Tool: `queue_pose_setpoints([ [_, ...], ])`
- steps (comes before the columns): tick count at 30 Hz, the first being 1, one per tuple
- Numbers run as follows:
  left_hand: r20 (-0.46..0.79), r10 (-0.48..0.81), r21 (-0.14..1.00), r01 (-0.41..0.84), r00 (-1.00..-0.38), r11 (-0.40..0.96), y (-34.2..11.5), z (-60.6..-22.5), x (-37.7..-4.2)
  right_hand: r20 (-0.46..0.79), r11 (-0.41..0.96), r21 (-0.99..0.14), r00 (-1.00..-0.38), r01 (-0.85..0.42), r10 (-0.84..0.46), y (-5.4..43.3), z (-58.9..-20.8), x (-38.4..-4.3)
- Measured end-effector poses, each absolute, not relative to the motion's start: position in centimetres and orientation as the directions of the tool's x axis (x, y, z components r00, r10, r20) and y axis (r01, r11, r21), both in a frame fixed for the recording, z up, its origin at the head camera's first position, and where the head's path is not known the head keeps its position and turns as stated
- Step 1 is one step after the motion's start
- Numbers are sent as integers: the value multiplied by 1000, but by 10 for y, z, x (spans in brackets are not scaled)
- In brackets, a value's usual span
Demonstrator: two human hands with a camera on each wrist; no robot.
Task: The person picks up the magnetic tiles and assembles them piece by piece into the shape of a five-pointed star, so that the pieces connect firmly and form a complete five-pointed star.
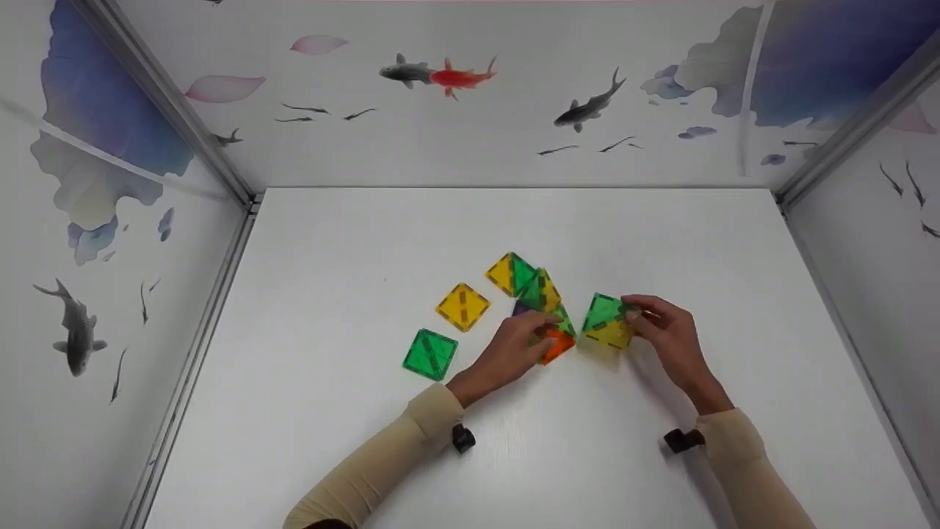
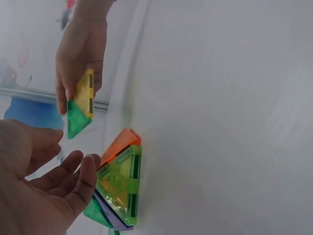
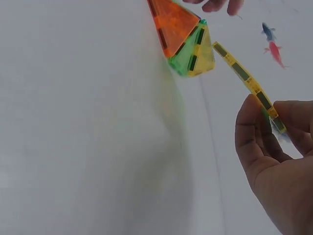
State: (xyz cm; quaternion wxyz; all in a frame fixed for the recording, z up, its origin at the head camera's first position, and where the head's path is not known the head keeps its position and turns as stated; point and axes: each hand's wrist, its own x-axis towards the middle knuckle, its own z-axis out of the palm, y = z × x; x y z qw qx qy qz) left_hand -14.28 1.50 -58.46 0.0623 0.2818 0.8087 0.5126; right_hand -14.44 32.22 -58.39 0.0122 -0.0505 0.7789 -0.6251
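My right hand pinches a joined pair of triangular magnetic tiles, one green and one yellow, between thumb and fingers. In the right wrist view the pair is seen nearly edge-on, raised beside a standing cluster of magnetic tiles. That cluster has orange, green, yellow and purple triangles. My left hand is at its near left side and hides part of it. The left wrist view shows the left thumb and fingers loosely bent and apart, fingertips right at the cluster's edge, with nothing between them.
Left of the cluster lie a yellow tile pair and a green tile pair on the white table. A yellow-and-green pair is at the cluster's far end. Printed panels with fish wall the table's back and sides.
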Motion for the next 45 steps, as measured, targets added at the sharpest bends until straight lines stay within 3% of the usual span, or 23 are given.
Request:
queue_pose_setpoints([
  [13, 217, 457, 913, 346, -863, 218, 41, -580, -153, 52, 129, -989, -988, -71, -143, 299, -578, -137],
  [21, 146, 422, 945, 253, -895, 209, 38, -584, -158, 54, 143, -986, -973, -88, -226, 297, -585, -138],
  [34, 104, 417, 967, 189, -903, 169, 32, -584, -160, 47, 136, -988, -972, -80, -231, 297, -586, -140],
  [39, 128, 409, 962, 214, -903, 171, 33, -586, -162, 57, 164, -982, -976, -92, -210, 297, -584, -141],
  [45, 217, 436, 913, 340, -873, 226, 32, -588, -164, 67, 167, -981, -983, -96, -171, 297, -585, -143],
])
